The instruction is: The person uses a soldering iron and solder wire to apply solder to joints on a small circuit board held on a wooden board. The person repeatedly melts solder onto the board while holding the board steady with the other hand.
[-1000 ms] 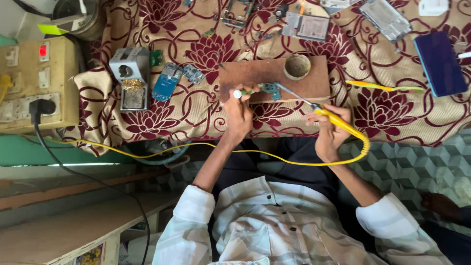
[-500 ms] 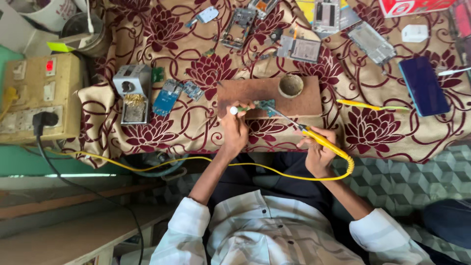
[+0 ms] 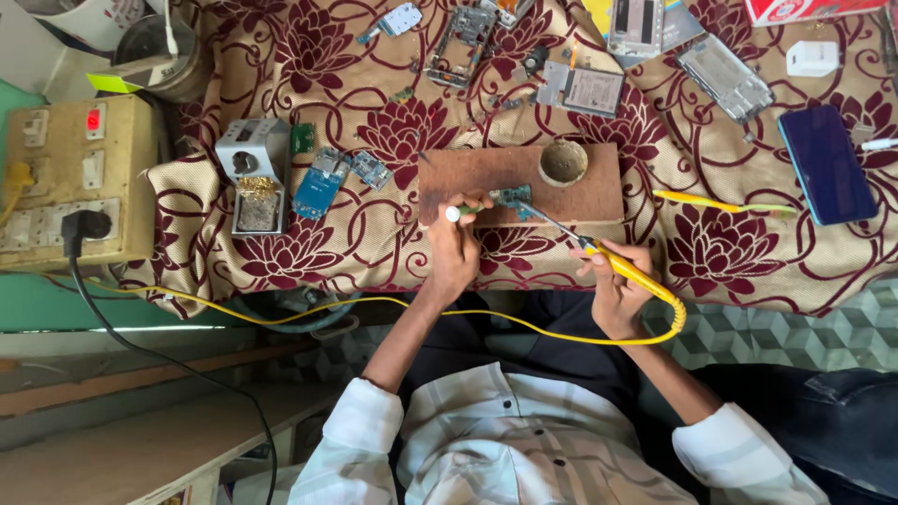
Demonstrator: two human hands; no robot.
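Soldering is under way on the wooden board (image 3: pixel 486 173), as far as we can judge. We hold a yellow-handled soldering iron (image 3: pixel 625 269) in our right hand (image 3: pixel 613 290), the grip closed around the handle, and its thin metal tip reaches up and to the left to the small greenish circuit board (image 3: pixel 513 195) that lies on the wooden board. Our left hand (image 3: pixel 456 248) is closed too, pinching a slim tool with a white end (image 3: pixel 454 213) just beside that circuit board, seemingly to steady it. Whether the tip truly touches a joint we cannot tell; the part is too small to read.

What looks done: the iron's yellow cord (image 3: pixel 374 309) loops across our lap towards the switch box (image 3: pixel 75 182) at the left, where a red light shows, and the small round pot (image 3: pixel 562 162) sits on the board's far corner, within reach. What seems left: we judge that the joint itself is unfinished, since both hands are on the work. Other boards and phone parts are spread over the flowered cloth (image 3: pixel 374 122) on the desk, among them a blue circuit board (image 3: pixel 318 182) near the grey iron stand (image 3: pixel 253 173) and a dark blue phone (image 3: pixel 828 164) at the right, all well apart from our hands.
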